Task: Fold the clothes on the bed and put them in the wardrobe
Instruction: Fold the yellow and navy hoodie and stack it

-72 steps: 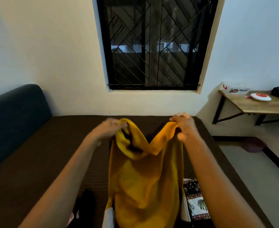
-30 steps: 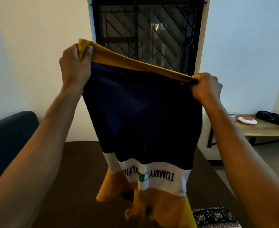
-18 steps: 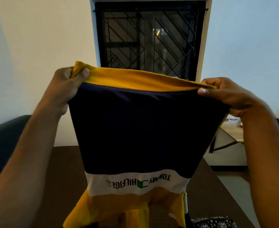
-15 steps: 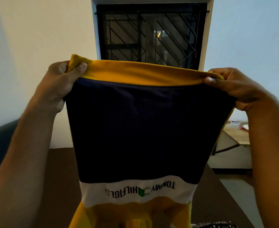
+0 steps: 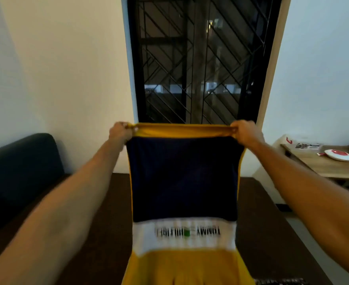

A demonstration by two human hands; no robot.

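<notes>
While the left hand (image 5: 120, 131) and right hand (image 5: 245, 132) pinch the shirt (image 5: 184, 179) hem's corners, an uneven lowering onto the bed (image 5: 272, 233) could bunch it

The white band (image 5: 185, 235) across the shirt (image 5: 184, 177) carries blurred black lettering, mirrored and upside down. "TOMMY" can be made out right of a small green mark; the rest is probably "HILFIGER". A red mark on the box (image 5: 288, 140) at the tabletop's far corner is unreadable.
</notes>
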